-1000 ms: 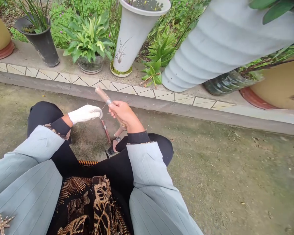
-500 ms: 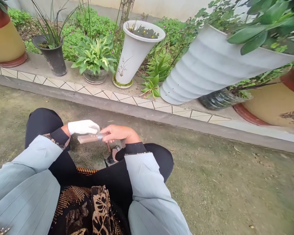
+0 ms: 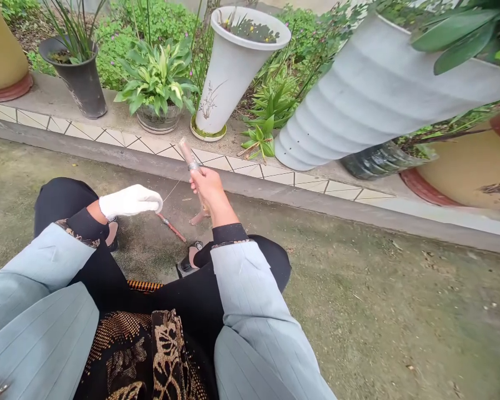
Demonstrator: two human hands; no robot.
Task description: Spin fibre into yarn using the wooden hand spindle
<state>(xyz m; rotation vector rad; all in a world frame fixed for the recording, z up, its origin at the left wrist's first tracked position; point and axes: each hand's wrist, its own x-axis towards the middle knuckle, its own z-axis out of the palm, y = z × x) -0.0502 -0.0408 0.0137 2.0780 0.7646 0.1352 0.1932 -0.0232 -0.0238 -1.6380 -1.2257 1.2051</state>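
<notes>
My right hand (image 3: 208, 189) is closed round a peeled wooden stick (image 3: 186, 151), held up at a slant. Silvery wire (image 3: 194, 166) is wound about the stick just above my fingers. Below my hand its lower end (image 3: 198, 218) seems to fork. My left hand (image 3: 130, 201), in a white glove, has its fingers curled together. A thin strand of wire (image 3: 173, 190) runs from them up toward the stick. A reddish stick (image 3: 173, 228) with a greyish band slants down from the gloved fingertips; whether they grip it or it lies behind I cannot tell.
My knees and shoes (image 3: 187, 261) frame the concrete ground (image 3: 379, 311). Ahead runs a low tiled ledge (image 3: 250, 169) bearing a black pot (image 3: 81, 83), a white flared pot (image 3: 237, 72), a large ribbed white pot (image 3: 337, 105) and other planters.
My right hand has raised and turned the wooden stick from nearly level to steep. My left hand has drawn back leftward, apart from it, with the wire strand now stretched between them.
</notes>
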